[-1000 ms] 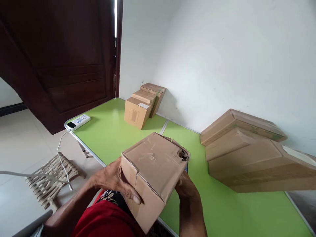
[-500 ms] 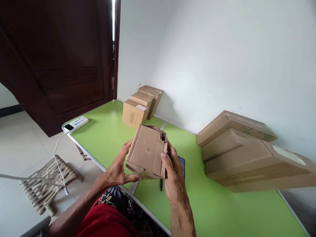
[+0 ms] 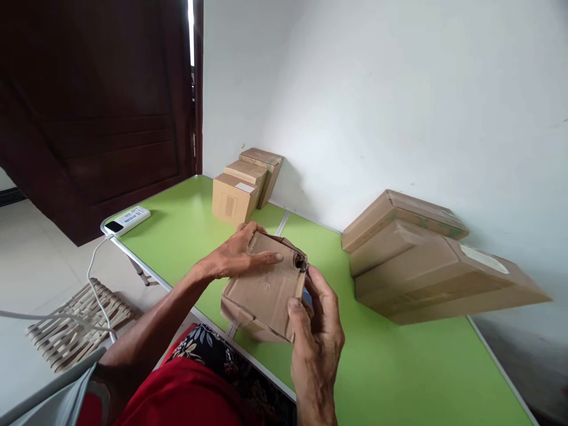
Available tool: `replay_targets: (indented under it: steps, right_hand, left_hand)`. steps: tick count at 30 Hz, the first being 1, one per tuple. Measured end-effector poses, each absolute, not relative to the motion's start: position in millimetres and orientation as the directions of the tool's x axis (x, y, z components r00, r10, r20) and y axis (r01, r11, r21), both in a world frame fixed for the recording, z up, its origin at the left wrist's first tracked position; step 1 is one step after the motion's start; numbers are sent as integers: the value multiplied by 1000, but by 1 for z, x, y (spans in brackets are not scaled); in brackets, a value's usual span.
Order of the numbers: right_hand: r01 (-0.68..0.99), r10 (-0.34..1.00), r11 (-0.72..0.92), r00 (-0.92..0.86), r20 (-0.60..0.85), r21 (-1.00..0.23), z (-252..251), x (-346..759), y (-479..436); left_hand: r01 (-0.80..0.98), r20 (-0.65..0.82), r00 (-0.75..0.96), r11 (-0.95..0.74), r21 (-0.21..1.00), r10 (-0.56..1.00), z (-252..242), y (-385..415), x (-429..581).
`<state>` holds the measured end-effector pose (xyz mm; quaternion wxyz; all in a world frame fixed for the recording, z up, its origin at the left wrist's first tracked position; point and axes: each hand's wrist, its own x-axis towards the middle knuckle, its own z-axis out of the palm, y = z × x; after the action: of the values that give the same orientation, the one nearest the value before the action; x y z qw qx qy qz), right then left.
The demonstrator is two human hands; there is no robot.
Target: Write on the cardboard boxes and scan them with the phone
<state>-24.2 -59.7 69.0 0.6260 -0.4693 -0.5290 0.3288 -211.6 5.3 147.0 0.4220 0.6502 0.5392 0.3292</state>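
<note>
A small brown cardboard box (image 3: 261, 296) with a torn hole at its far right corner is held above the green table. My left hand (image 3: 239, 251) grips its far left side, thumb lying across the top face and fingers over the far edge. On the right side, my right hand (image 3: 317, 325) holds the box, with the thumb on the top face near the right edge and fingertips close to the torn corner. A blue-grey thing behind the right fingers is mostly hidden.
Several cardboard boxes stand by the wall: a group at the back left (image 3: 235, 198) and larger ones at the right (image 3: 412, 278). A white power bank (image 3: 128, 222) with a cable lies at the table's (image 3: 399, 367) left corner. A woven stool (image 3: 80, 322) stands on the floor.
My left hand has moved from the box's near left side up to its far left side, thumb now over the top. My right fingers have shifted around the right edge. The box is slightly lower.
</note>
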Motion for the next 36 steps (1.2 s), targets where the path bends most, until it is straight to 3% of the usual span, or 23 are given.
replay_targets:
  steps: [3,5,8,11,22,31,36]
  right_hand:
    - [7,886,390,268,378,-921,68,-29,-76]
    - [-47,885,387,299,357,-921,71,-33,-85]
    - [-77,890,282,394,231,-956,80,-37,-92]
    - [-71,887,162,448,114,-984,89,-39,-93]
    - [5,863,220,465,197,-975,88,-51,-116]
    - [133,857,171,468,214,-976,99,-45,-123]
    - [87,829,191,519,208,-978,89,-4,-116]
  left_hand:
    - [457,-8,217,-95,884,976,155,-3,-199]
    - [473,102,195,-185,862,975,157,-13,-194]
    - [464,255,178,-309,830,950,156,-29,-190]
    - [444,304,186,-356,822,934,153,-45,-191]
    - [607,221,82,-225,763,972,162,-76,-187]
    - [666,254,23,-204,717,967,158,-91,-184]
    - [650,296,23,-239,721,955,157,-98,-188]
